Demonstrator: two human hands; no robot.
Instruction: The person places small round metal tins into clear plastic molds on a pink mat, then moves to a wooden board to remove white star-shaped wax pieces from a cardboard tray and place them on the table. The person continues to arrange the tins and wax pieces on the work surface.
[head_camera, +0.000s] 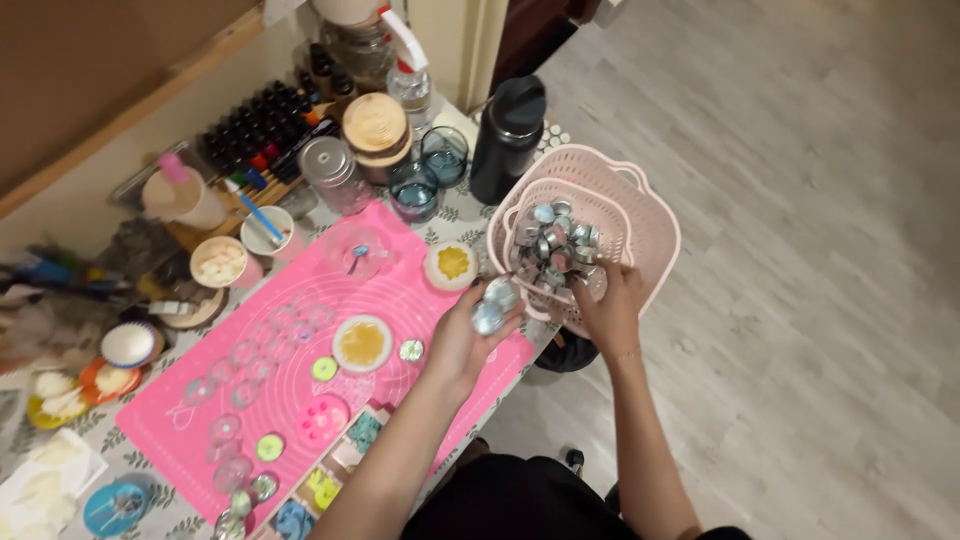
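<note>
My left hand (462, 335) holds a few small round silver tin cups (494, 303) over the right edge of a pink silicone mat (300, 350). My right hand (606, 300) reaches into a pink slotted basket (650, 215) at the table's right end, its fingers among a pile of several more silver tin cups (555, 243). The two hands are close together beside the basket's near rim.
The mat carries clear cups (250, 355), a dish of yellow wax (362, 342) and small coloured discs. Behind stand a black bottle (508, 138), blue glasses (415, 190), jars, a spray bottle (410, 75) and a rack of small dark vials (255, 125). Grey plank floor lies to the right.
</note>
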